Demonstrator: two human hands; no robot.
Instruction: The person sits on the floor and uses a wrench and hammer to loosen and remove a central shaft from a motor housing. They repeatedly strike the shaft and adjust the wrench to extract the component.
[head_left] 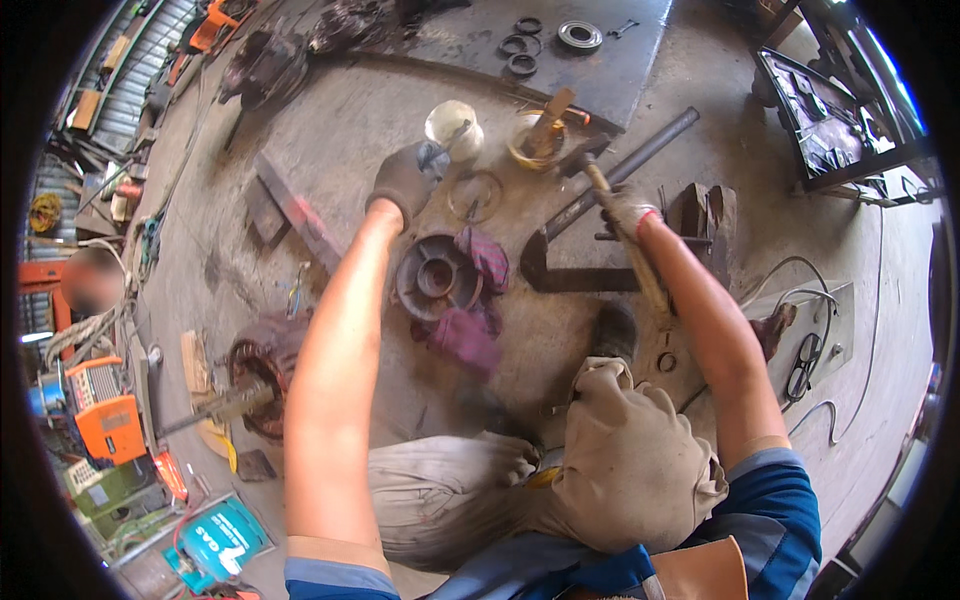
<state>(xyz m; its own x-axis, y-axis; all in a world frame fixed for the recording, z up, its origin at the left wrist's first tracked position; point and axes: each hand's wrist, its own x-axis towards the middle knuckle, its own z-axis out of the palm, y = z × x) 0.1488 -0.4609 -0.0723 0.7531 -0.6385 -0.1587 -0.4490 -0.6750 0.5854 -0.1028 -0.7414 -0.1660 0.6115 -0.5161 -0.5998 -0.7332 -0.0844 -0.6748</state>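
Observation:
My right hand (pixel 630 212), in a glove with a red cuff, is wrapped round the long wooden handle of a hammer (pixel 645 270). The hammer's dark head (pixel 586 155) points away from me, beside a pot with a yellowish rim (pixel 519 152) that has a wooden piece in it. Out in front, my left hand (pixel 405 183) wears a dark glove and is closed on something small and greyish that I cannot make out, next to a white tub (pixel 455 130). A round metal hub (pixel 437 277) lies between my arms, with purple cloth (pixel 468 340) against it.
An angled steel bar (pixel 580 280) and a long pipe (pixel 650 155) lie near my right hand. Bearing rings (pixel 580 37) rest on a dark plate at the back. At the left stand a reddish housing with a shaft (pixel 262 375), an orange machine (pixel 105 412) and a teal gas cylinder (pixel 218 540).

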